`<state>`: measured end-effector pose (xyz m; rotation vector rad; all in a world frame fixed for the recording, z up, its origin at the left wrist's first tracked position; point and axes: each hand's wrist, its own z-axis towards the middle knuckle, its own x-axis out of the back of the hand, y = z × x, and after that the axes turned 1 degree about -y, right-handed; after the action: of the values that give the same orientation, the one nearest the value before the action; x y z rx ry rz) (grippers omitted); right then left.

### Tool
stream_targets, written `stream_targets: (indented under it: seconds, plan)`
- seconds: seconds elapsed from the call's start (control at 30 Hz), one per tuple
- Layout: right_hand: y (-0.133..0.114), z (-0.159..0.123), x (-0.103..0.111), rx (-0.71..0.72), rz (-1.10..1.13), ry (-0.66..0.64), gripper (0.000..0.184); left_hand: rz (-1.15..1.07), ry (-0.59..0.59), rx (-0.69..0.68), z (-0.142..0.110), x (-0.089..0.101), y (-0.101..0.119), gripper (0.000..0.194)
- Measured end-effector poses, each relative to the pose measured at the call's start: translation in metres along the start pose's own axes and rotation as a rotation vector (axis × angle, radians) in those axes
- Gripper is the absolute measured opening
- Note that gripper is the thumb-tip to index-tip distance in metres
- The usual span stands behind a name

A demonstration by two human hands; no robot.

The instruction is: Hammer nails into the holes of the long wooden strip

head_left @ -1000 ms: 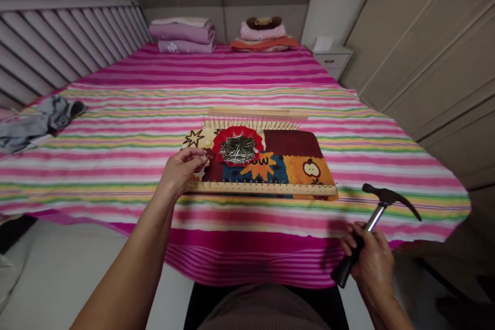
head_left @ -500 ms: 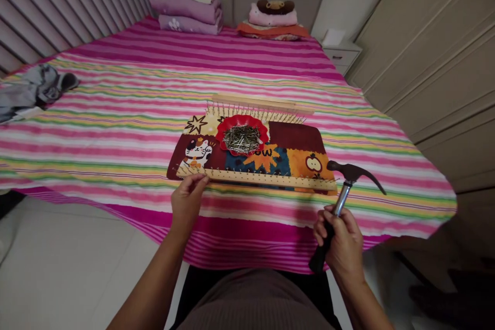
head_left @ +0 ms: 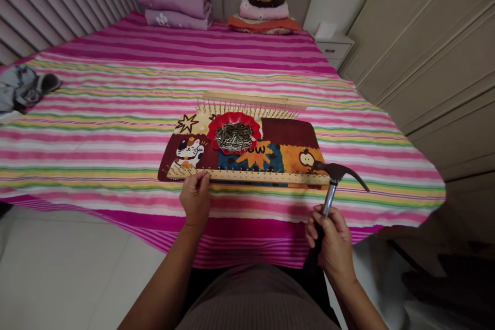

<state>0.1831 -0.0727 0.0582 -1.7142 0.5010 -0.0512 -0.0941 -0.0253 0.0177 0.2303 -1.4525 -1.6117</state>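
Observation:
My right hand point(head_left: 333, 240) is wrapped round a claw hammer point(head_left: 329, 198), its dark head raised beside the right end of a wooden strip point(head_left: 251, 176). The strip lies along the near edge of a patterned mat point(head_left: 290, 136) and has a row of nails standing along it. At the strip's left part my left hand point(head_left: 195, 198) is closed, thumb and finger pinched against the wood; what is between them is too small to make out. A red scalloped bowl point(head_left: 212, 140) full of loose nails point(head_left: 235, 136) stands on the mat.
Behind the bowl lies another nail-studded strip point(head_left: 266, 112) with a plain wooden strip point(head_left: 243, 97) beyond. A striped sheet point(head_left: 116, 139) covers the bed. Folded purple bedding point(head_left: 174, 2) and stacked pillows point(head_left: 265, 13) sit at the far end; grey clothing point(head_left: 25, 87) lies left.
The view has shifted, so the bed and its things appear further left. My left hand has slid slightly right along the strip. The hammer stays in my right hand, its head nearer the strip's end.

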Motion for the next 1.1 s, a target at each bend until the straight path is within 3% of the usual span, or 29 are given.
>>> stream_targets:
  seconds: [0.17,0.33,0.43,0.5,0.73,0.93,1.1]
  plan:
    - [-0.006,-0.011,-0.004,-0.025,-0.076,-0.109,0.023,0.027,0.007,-0.031,0.000,-0.004,-0.004,0.021]
    - [-0.018,-0.023,-0.022,-0.096,-0.297,-0.496,0.034,0.062,-0.008,-0.122,-0.002,-0.006,-0.005,0.020]
    - [-0.019,-0.026,-0.047,0.078,-0.463,-0.712,0.039,0.065,-0.022,-0.151,-0.003,-0.007,-0.007,0.019]
    - [-0.017,-0.026,-0.066,0.213,-0.554,-0.782,0.039,0.070,-0.022,-0.157,-0.003,-0.008,-0.010,0.018]
    - [-0.015,-0.022,-0.108,0.451,-0.737,-0.794,0.044,0.106,-0.013,-0.246,-0.002,-0.008,-0.014,0.014]
    - [-0.016,-0.018,-0.117,0.482,-0.770,-0.857,0.046,0.120,-0.006,-0.289,-0.002,-0.010,-0.016,0.014]
    - [-0.017,-0.018,-0.118,0.665,-0.724,-0.797,0.050,0.091,-0.017,-0.284,-0.003,-0.010,-0.016,0.015]
